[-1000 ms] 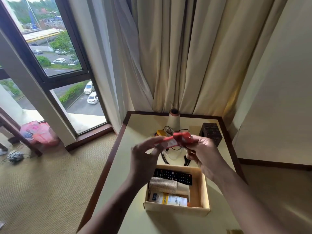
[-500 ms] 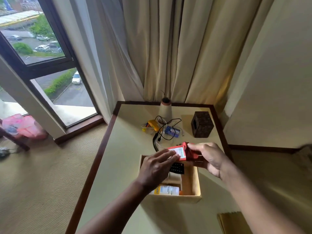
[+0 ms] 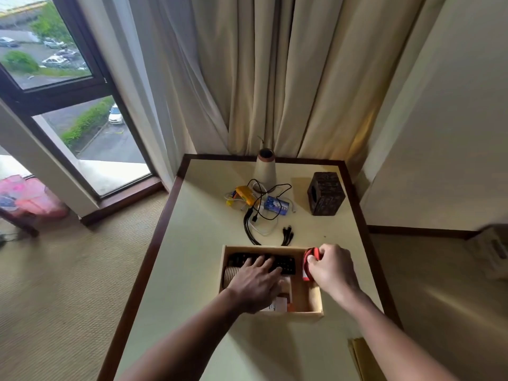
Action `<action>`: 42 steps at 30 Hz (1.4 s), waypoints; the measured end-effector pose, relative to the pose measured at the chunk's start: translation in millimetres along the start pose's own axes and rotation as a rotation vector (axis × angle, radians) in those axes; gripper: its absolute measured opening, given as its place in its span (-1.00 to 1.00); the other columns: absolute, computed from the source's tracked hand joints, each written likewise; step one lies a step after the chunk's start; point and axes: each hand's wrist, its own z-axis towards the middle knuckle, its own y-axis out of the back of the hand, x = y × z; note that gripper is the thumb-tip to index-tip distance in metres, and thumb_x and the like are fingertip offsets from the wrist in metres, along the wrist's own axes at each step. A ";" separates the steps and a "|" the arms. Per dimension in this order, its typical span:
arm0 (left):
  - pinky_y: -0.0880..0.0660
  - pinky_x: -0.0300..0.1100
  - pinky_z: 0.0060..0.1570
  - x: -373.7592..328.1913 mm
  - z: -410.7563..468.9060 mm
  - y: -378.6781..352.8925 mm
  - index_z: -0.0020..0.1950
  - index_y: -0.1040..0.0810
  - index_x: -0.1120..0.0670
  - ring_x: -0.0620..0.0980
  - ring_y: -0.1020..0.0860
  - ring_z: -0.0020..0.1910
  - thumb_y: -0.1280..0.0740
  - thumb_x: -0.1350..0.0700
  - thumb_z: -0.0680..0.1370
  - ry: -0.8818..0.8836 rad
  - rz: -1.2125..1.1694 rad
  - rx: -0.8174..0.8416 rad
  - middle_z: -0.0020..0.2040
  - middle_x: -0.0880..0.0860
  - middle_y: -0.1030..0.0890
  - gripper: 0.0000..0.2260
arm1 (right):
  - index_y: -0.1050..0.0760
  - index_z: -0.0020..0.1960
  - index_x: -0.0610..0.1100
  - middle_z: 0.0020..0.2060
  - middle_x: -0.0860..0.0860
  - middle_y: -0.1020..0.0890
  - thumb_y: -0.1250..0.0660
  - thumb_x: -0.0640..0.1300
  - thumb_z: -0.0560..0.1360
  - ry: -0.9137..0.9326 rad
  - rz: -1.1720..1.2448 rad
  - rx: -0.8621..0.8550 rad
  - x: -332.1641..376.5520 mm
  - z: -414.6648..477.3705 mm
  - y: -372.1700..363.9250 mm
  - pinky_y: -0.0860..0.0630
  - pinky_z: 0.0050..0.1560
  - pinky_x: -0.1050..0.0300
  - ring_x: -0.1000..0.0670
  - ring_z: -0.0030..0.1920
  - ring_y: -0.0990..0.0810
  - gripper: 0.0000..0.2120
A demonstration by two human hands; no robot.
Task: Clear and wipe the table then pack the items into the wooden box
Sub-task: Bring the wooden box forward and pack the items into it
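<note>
Head view: red item half-hidden behind right hand.

Remote inside wooden box; cables behind it on table.

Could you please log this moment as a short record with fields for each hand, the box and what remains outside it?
left hand: flat on black remote control inside box
right hand: gripping red packet at box's right end
light wooden box: open, partly filled
still out: tangled black cables, yellow gadget, dark carved box
</note>
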 end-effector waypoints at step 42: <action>-0.55 -0.11 -0.08 87.6 87.3 67.8 0.20 -0.63 0.02 0.02 -0.61 -0.01 -0.23 0.10 0.65 0.388 -0.507 -0.447 0.13 0.05 -0.68 -0.78 | -0.51 0.21 -0.06 0.18 -0.03 -0.53 -0.26 0.06 0.61 0.122 0.072 0.070 23.1 120.6 -63.0 -0.54 0.06 0.03 -0.07 0.16 -0.54 -0.74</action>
